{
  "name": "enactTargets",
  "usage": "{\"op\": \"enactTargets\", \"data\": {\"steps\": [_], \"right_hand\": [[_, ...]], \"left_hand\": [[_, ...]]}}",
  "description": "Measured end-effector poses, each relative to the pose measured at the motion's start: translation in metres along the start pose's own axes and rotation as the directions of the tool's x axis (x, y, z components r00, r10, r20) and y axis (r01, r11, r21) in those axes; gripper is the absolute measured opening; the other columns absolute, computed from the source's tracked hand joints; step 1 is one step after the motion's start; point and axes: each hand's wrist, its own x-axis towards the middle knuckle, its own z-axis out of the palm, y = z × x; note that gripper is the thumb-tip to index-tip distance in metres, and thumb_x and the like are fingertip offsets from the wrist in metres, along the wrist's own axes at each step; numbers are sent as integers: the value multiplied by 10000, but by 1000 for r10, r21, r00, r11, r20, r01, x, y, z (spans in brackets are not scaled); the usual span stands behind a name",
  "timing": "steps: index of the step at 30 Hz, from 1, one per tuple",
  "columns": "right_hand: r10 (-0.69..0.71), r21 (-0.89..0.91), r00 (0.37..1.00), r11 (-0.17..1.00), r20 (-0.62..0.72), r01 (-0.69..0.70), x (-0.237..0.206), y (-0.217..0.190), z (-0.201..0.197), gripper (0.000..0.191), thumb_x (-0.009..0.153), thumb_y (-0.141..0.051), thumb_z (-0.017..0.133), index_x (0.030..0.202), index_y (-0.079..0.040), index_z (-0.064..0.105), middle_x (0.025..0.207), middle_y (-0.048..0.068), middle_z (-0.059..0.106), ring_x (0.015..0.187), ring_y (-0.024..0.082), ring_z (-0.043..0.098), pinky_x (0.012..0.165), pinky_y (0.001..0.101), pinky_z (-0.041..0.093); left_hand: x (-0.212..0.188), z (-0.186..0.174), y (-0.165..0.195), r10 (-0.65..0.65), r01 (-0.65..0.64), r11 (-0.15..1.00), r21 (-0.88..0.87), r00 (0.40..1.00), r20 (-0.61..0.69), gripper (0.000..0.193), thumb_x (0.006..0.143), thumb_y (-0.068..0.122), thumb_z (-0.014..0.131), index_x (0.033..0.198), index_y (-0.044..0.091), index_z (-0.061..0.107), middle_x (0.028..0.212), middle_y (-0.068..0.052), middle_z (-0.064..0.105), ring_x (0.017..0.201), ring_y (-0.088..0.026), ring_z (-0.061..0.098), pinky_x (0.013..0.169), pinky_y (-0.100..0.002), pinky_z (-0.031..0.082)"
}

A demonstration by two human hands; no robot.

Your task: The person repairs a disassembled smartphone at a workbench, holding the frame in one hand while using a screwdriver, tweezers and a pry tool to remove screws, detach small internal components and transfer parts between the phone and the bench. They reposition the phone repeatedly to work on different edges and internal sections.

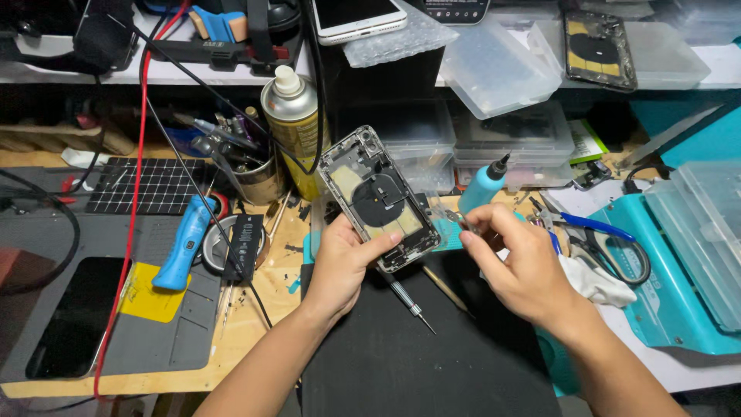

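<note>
Two hands work over a black mat (pixel 401 363) on a crowded repair bench. The left hand (pixel 343 262) grasps an opened phone housing (pixel 378 197) from below, thumb on its lower edge, and holds it tilted above the mat. The housing has no screen and no main board; inside are seen only a round black coil and some flat pale parts, so the strip-down looks well advanced. The right hand (pixel 513 262) is closed on a small shiny part (pixel 463 220), perhaps tweezers, just beside the right edge of the housing; what exactly it is cannot be told. By judgement, small parts are what remains to be handled.

A thin screwdriver (pixel 407 300) lies on the mat under the housing. Near the right hand stand a light blue squeeze bottle (pixel 482 189) and blue-handled scissors (pixel 602 239), with a white cloth (pixel 590 282). To the left, on the wooden bench top (pixel 270 309), lie a blue tool handle (pixel 181 243) and a grey work mat (pixel 166 309); a spray can (pixel 293 116) stands behind. Clear plastic boxes (pixel 502 66) and another phone housing (pixel 598 48) sit on the shelf. The room is dim, lit mostly from above.
</note>
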Motion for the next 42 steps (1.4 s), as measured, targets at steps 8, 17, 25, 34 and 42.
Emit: {"op": "enactTargets", "data": {"steps": [8,17,25,34,42], "right_hand": [[-191,30,977,982,91,189,-4,-2,9,157,859,-90,747,988,-13,700,836,78,712,617,155,651,543,277,498],[-306,-38,952,951,-11,306,-4,-14,5,161,835,-63,771,981,-13,726,923,95,725,792,223,713,692,302,540],[-300,-64,953,952,-32,298,-4,-21,7,169,836,-35,756,1004,-12,751,961,101,733,860,230,713,753,313,542],[-252,-53,967,967,-48,249,-3,-24,8,149,810,-45,785,954,-17,759,912,85,740,819,208,700,713,304,525],[-281,-91,958,957,-52,276,-2,-25,10,139,805,-42,789,941,-24,768,917,81,739,819,218,699,735,314,531]], "left_hand": [[-4,-4,-6,0,2,997,80,1000,-31,267,945,12,704,1210,-3,681,1117,-65,751,995,-111,696,903,-279,565],[-7,-7,-14,50,-50,989,138,999,-1,211,969,31,700,1175,-11,689,1094,-53,752,968,-98,699,868,-270,576],[-8,-7,-14,57,-57,992,115,998,3,206,968,28,701,1168,-20,691,1102,-55,751,978,-94,696,879,-265,573],[-7,-10,-16,57,-53,987,152,998,-19,191,959,20,707,1144,-27,704,1088,-61,759,960,-101,701,866,-268,576],[-7,-10,-17,69,-65,986,151,997,-23,202,956,10,709,1155,-26,699,1099,-64,755,973,-103,701,873,-269,575]]}}
